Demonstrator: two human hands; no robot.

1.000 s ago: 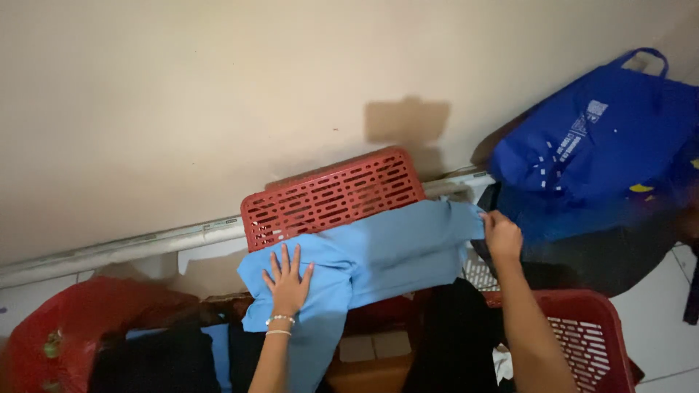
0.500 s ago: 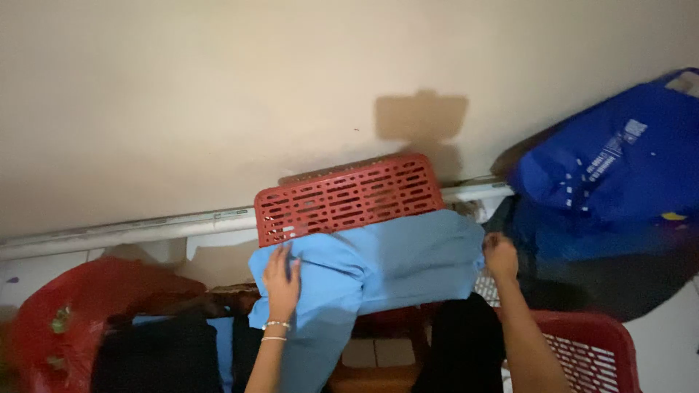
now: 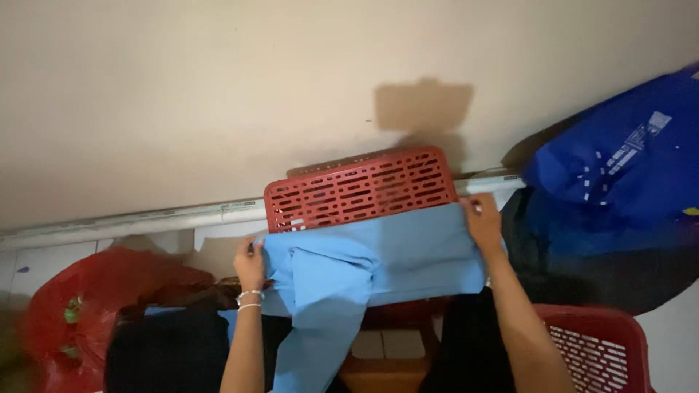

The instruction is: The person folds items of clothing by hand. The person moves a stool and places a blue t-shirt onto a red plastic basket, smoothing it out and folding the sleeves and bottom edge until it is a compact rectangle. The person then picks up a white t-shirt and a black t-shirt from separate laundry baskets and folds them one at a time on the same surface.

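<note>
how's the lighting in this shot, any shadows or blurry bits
Head view: dim, warm light; a blocky shadow falls on the beige wall above the red crate. The left hand and right hand, gripping the blue cloth, look fairly sharp; the red bag at lower left is smeared; the blue bag is soft; no glare.

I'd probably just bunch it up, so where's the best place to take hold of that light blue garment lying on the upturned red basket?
Probably by its two far corners, from either side, as the left hand and right hand do: the blue garment lies spread flat across the red basket.
</note>
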